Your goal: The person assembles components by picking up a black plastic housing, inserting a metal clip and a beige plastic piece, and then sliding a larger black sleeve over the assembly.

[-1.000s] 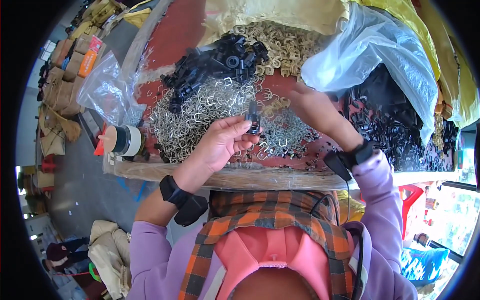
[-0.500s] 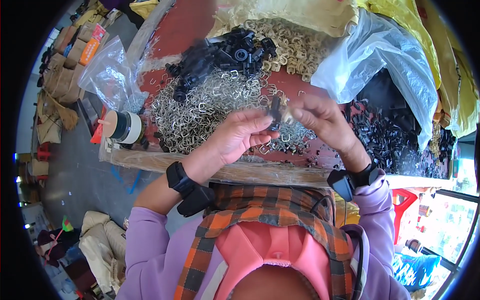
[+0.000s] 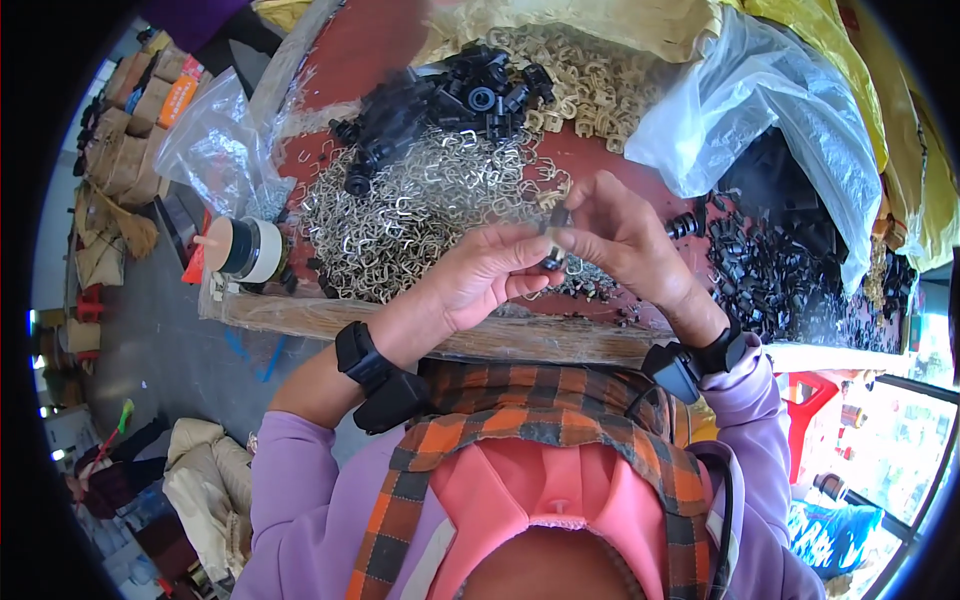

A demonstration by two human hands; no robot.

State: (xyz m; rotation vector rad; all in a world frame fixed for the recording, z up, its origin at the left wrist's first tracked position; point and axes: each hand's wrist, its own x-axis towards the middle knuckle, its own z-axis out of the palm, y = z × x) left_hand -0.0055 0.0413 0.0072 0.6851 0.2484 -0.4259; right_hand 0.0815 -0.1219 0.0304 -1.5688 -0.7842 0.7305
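Note:
Between both hands, over the near side of the table, is a small black plastic fitting, held roughly upright. My left hand is closed, pinching its lower part between thumb and fingers. My right hand is closed around its upper part, with the thumb against its side. A pale tan bit, perhaps a clip, shows at the fitting between the thumbs; the fingers partly hide it. Just beyond my left hand spreads a heap of U-shaped metal clips. Another black fitting lies beside my right hand.
Black fittings are piled behind the metal clips, next to tan plastic clips. Small black parts cover the right side below a clear plastic bag. A round spool-like container stands at the left edge, near the wooden table edge.
My right hand has moved in from the right, bringing its fingers onto the fitting. The tan bit that was by its fingertips is now at the fitting. My left hand has barely moved.

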